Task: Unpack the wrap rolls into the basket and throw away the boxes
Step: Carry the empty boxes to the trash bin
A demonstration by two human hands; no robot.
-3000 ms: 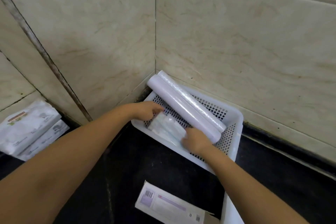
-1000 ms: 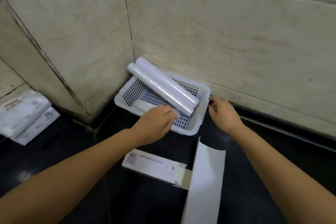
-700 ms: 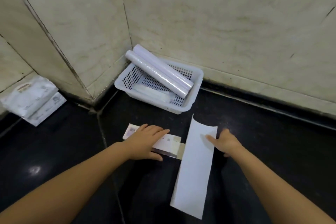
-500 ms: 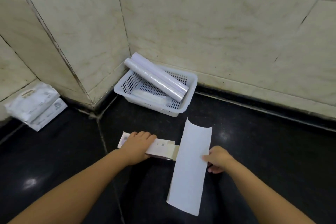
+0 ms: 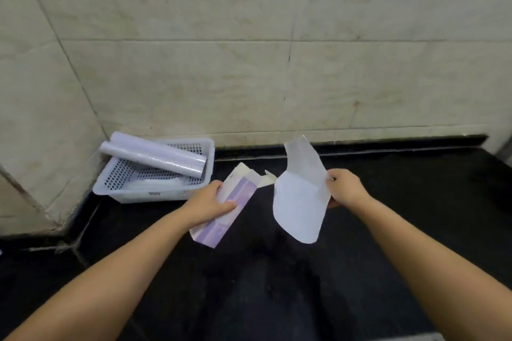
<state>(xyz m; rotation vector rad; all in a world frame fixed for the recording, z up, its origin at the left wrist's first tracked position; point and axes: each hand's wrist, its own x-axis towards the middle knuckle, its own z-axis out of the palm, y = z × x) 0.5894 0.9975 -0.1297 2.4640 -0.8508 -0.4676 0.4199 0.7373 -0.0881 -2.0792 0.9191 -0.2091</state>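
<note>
The empty box sits clamped in the left hand; the right hand pinches a white sheet. Rolls lie in the basket beyond the left hand. Best fold both together before binning.

Three seconds earlier both hands were inside the white perforated plastic basket, arranging the rolls. They then withdrew from it and went down to the black floor. The left hand had pressed flat on the long white-and-purple cardboard box; it closed around the box and raised it off the floor, tilted, with its end flap hanging open. The right hand had pinched the edge of the flat white paper sheet and lifted it too, so the sheet bent and curled in the air. The view also shifted right, leaving the basket at the left.
</note>
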